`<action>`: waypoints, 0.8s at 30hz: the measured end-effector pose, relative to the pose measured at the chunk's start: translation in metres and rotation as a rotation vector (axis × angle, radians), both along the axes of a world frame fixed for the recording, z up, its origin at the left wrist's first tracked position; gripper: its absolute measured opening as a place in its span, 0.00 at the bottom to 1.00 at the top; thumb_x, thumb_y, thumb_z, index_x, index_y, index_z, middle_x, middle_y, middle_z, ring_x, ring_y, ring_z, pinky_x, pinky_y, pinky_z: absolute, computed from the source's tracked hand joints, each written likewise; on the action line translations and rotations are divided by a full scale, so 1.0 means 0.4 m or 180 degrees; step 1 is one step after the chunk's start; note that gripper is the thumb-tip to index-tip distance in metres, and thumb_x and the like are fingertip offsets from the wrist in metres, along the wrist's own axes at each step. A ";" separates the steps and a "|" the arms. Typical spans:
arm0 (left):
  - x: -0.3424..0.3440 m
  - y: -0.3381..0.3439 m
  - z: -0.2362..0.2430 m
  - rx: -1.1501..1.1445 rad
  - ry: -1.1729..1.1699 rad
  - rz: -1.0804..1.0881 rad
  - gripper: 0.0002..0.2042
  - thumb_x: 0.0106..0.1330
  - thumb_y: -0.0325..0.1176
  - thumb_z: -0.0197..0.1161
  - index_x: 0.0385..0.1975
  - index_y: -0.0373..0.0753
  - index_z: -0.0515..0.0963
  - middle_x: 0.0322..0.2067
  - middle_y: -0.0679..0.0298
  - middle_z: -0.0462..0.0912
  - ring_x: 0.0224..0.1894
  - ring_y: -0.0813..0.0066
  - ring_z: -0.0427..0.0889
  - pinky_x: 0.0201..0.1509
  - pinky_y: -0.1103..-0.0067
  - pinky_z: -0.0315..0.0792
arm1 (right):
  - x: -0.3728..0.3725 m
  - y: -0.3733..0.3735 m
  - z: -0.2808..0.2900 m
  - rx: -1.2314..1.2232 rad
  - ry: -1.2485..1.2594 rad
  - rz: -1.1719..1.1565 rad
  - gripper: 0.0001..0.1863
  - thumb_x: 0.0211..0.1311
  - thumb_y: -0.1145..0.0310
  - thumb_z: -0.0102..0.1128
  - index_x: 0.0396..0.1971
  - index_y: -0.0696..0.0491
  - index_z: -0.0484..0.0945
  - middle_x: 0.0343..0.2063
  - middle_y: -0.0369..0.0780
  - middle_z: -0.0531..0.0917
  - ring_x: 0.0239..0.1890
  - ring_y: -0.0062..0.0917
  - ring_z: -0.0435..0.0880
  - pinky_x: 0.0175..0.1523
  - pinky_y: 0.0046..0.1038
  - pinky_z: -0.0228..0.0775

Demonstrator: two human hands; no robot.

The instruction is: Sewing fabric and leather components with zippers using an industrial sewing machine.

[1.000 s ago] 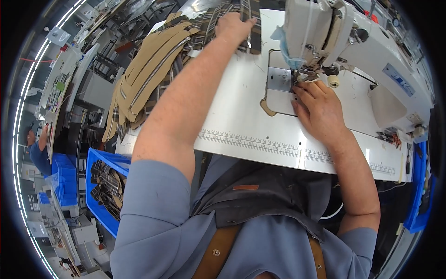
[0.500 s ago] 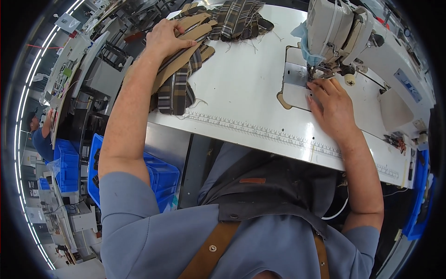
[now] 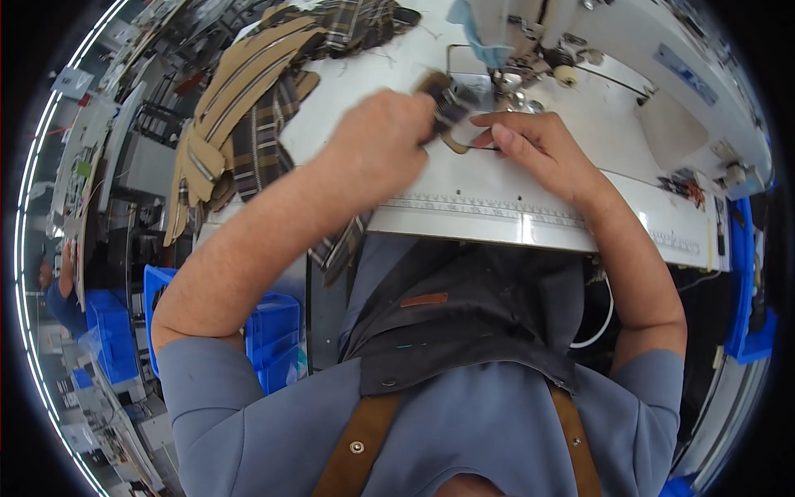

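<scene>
My left hand [image 3: 377,145], smeared by motion, is closed around a strip of plaid fabric [image 3: 338,251]. One end of the strip sticks out past my fingers toward the sewing machine [image 3: 571,58]; the other hangs over the table's front edge. Beside the machine's needle area, my right hand [image 3: 538,151] is held with thumb and fingers apart and nothing visible in it. Its fingertips point at the near end of the fabric without clearly touching it. To the left lies a pile of tan fabric strips with zippers [image 3: 252,74], along with more plaid pieces [image 3: 360,25].
A printed ruler [image 3: 497,207] runs along the front edge of the white table [image 3: 389,83]. Small tools [image 3: 683,189] lie at the table's right end. Blue bins [image 3: 277,331] stand below on the left, and another blue bin [image 3: 741,282] is at the right.
My left hand has moved from the pile rightward to the machine, now with a plaid strip in it. My right hand has drawn slightly away from the needle area, and the view has shifted.
</scene>
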State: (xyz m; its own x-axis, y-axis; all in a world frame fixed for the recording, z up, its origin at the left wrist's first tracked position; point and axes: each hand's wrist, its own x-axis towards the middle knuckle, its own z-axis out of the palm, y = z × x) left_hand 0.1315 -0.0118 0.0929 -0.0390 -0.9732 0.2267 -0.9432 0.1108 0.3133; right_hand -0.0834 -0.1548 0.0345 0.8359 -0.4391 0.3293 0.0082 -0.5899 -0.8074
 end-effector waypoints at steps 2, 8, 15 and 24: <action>-0.088 0.001 -0.032 0.0317 0.0317 -0.0113 0.06 0.53 0.27 0.65 0.28 0.36 0.75 0.24 0.51 0.82 0.32 0.45 0.84 0.39 0.60 0.76 | -0.001 -0.018 0.025 0.0345 0.0466 -0.0034 0.23 0.74 0.52 0.61 0.33 0.59 0.85 0.24 0.40 0.84 0.27 0.20 0.82 0.35 0.25 0.73; -0.122 -0.086 -0.057 -0.0523 0.0889 -0.0377 0.13 0.55 0.32 0.73 0.37 0.36 0.81 0.27 0.58 0.83 0.34 0.53 0.85 0.43 0.65 0.79 | -0.023 -0.057 -0.003 0.1050 0.0502 0.0171 0.15 0.71 0.62 0.67 0.28 0.57 0.82 0.21 0.32 0.84 0.27 0.12 0.85 0.29 0.18 0.69; 0.008 -0.196 -0.091 0.0909 0.2242 -0.0700 0.18 0.63 0.39 0.78 0.46 0.34 0.84 0.41 0.64 0.89 0.43 0.79 0.85 0.50 0.79 0.77 | -0.011 -0.043 0.025 0.1153 0.0762 0.0004 0.13 0.71 0.62 0.68 0.35 0.58 0.82 0.24 0.34 0.87 0.26 0.12 0.85 0.29 0.18 0.70; 0.064 -0.259 -0.095 0.1495 0.2633 -0.0174 0.20 0.62 0.32 0.79 0.50 0.32 0.82 0.37 0.66 0.88 0.39 0.79 0.85 0.49 0.81 0.78 | -0.004 -0.036 -0.015 -0.2653 -0.0026 -0.0706 0.23 0.52 0.73 0.70 0.51 0.49 0.83 0.43 0.38 0.84 0.47 0.31 0.85 0.46 0.34 0.82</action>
State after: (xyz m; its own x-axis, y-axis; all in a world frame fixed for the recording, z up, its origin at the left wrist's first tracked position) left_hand 0.1570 -0.1154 0.0551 -0.0897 -0.9734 -0.2109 -0.3997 -0.1588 0.9028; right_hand -0.0850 -0.1692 0.0285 0.7558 -0.2042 0.6222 -0.1733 -0.9786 -0.1106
